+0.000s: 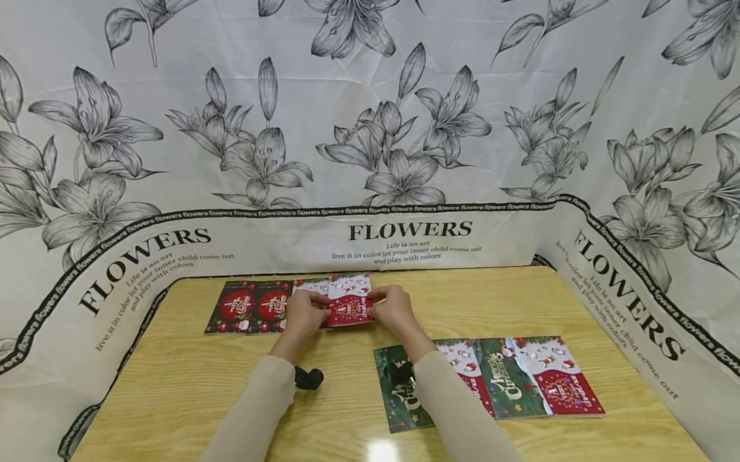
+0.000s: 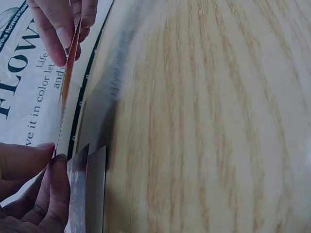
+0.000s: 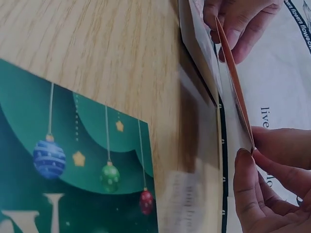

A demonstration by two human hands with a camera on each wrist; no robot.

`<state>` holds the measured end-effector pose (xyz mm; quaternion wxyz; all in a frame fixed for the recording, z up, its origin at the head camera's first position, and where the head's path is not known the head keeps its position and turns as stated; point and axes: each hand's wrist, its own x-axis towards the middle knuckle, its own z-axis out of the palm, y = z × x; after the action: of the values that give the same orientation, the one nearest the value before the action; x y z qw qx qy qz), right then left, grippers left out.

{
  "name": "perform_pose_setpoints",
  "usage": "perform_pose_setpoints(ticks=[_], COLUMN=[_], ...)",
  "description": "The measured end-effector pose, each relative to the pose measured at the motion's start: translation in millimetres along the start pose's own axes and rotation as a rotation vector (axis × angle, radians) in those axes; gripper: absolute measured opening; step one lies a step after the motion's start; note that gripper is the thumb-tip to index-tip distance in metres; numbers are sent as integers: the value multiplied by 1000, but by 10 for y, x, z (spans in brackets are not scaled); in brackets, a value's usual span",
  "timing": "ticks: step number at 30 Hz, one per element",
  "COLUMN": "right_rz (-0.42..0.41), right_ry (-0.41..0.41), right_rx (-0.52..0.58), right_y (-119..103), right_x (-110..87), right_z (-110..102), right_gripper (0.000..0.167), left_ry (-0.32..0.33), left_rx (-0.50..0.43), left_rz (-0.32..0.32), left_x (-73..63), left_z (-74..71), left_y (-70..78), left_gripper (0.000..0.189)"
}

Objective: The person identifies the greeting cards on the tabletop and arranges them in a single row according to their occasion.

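Between my two hands is a red-and-white Christmas card [image 1: 351, 301], raised over the back of the table. My left hand [image 1: 304, 315] pinches its left edge between thumb and fingers. My right hand [image 1: 396, 312] pinches the opposite edge the same way. In the left wrist view the card [image 2: 66, 102] appears edge-on, and the right wrist view shows the thin card [image 3: 236, 87] tilted above the wood. Just left lies another red-and-white card [image 1: 311, 285], partly hidden by my left hand, beside two black cards [image 1: 234, 307] with red circles.
At front right lies a row of alternating cards: a green card [image 1: 504, 379] and a red-and-white card [image 1: 561, 381] at its right end, others partly under my right forearm. A flower-printed white curtain [image 1: 407, 240] stands along the back and sides of the wooden table [image 1: 186, 394].
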<state>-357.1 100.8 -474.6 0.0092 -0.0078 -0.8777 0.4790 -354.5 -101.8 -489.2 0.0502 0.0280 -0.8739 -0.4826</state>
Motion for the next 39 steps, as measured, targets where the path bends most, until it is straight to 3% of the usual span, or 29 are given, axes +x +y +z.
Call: perform_pose_setpoints(ticks=[12, 29, 39], right_rz=[18, 29, 23], right_ry=[10, 0, 3], right_rx=[-29, -31, -83], right_y=[95, 106, 137], right_x=[46, 79, 83], right_z=[102, 152, 166], right_gripper=[31, 33, 34], left_ry=[15, 37, 34], left_rx=[63, 81, 99], left_rz=[25, -31, -29], left_x=[24, 39, 28], left_z=[89, 162, 191], left_y=[-53, -67, -53], left_gripper=[12, 11, 11])
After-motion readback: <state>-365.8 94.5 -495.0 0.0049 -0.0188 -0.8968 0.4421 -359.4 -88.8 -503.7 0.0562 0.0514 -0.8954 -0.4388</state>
